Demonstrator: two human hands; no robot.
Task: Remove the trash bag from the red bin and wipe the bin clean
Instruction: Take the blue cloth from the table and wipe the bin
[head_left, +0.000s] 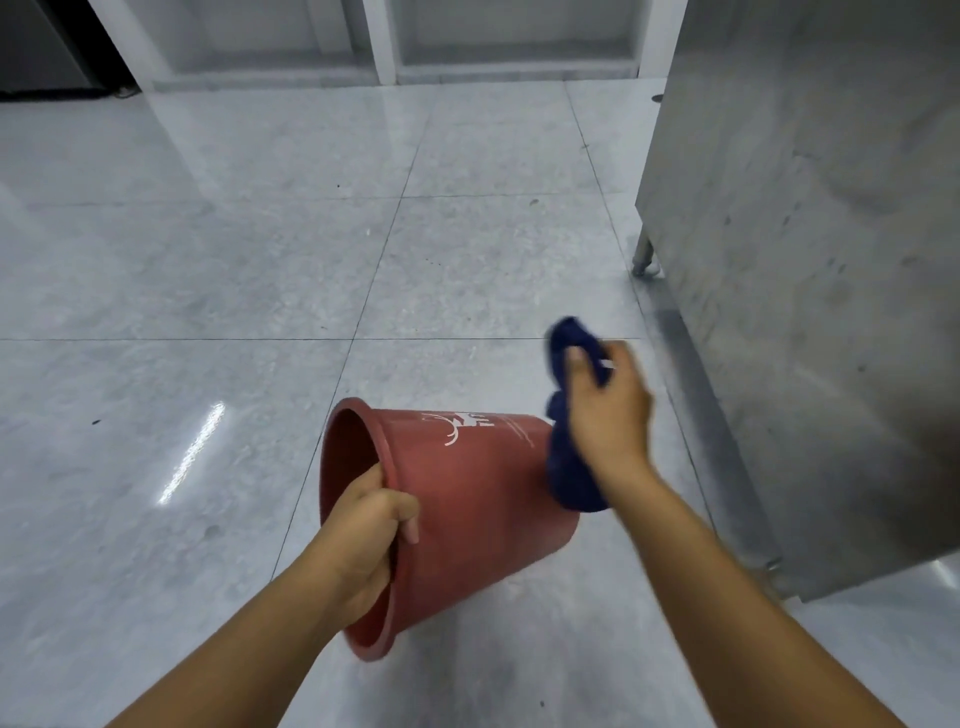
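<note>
The left hand (371, 525) grips the rim of the red bin (467, 509), held tipped on its side above the floor (208, 260). Beside the bin's base, the right hand (608, 410) clutches a blue cloth (569, 467), near a steel cabinet (810, 260).

- Red bin (467, 499): one.
- Blue cloth (569, 467): one.
- Hands: two, the left hand (363, 535) and the right hand (608, 410).
- Steel cabinet (810, 260): one.
</note>
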